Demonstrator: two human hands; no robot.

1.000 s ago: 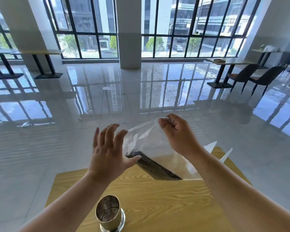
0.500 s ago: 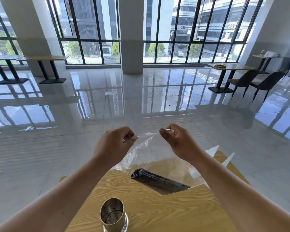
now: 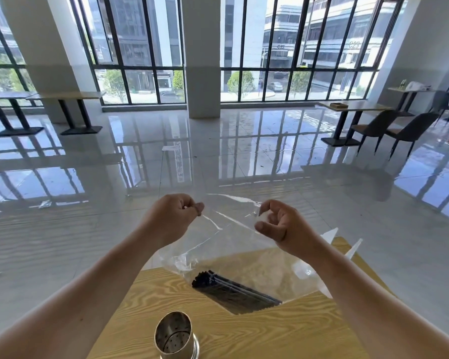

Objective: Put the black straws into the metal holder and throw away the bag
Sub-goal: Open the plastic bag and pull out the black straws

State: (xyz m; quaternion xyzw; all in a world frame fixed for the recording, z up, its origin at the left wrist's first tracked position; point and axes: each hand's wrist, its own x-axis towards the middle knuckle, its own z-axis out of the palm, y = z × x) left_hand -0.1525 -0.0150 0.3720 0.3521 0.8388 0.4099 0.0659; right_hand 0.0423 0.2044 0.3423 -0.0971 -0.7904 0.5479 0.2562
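fingers (image 3: 197,207) pinch the bag (image 3: 233,244); black straws (image 3: 235,291) lie diagonally, near-right to far-left.

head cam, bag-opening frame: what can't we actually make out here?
- Metal holder: base cut off by the bottom edge of the head view.
- Black straws: count unreadable; bundled inside the clear bag, glare over them.
- Left hand: fingertips curled under, so its grip on the bag edge is hidden.
- Right hand: contact with the film unclear; plastic too transparent.

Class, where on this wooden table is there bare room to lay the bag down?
Bare wood lies right of the metal holder, below the black straws. The table's far edge is crowded by the bag held by both hands.
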